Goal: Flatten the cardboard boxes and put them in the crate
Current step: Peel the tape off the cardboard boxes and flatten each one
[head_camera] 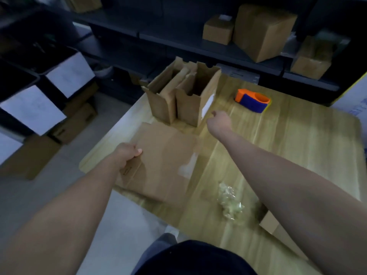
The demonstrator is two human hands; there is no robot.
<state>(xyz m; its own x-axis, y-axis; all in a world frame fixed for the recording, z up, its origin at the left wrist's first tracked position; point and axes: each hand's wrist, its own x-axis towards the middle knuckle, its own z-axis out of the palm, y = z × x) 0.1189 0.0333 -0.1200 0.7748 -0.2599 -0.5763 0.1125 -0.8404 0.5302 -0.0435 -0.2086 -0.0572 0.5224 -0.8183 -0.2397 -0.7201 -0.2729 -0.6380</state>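
Note:
A flattened cardboard box (164,161) lies on the wooden table (288,147) near its left edge. My left hand (128,154) grips its left edge, thumb on top. Behind it two open cardboard boxes stand upright side by side with flaps raised: the left one (160,96) and the right one (195,104), which has a white label. My right hand (219,121) is stretched out close to the right box's labelled side, fingers curled, holding nothing that I can see. I cannot pick out a crate with certainty.
An orange and blue tape dispenser (253,100) sits at the table's far right. A wad of clear tape (230,203) lies near the front. Sealed boxes (262,32) fill dark shelves behind. Bins with white labels (33,108) and floor boxes stand to the left.

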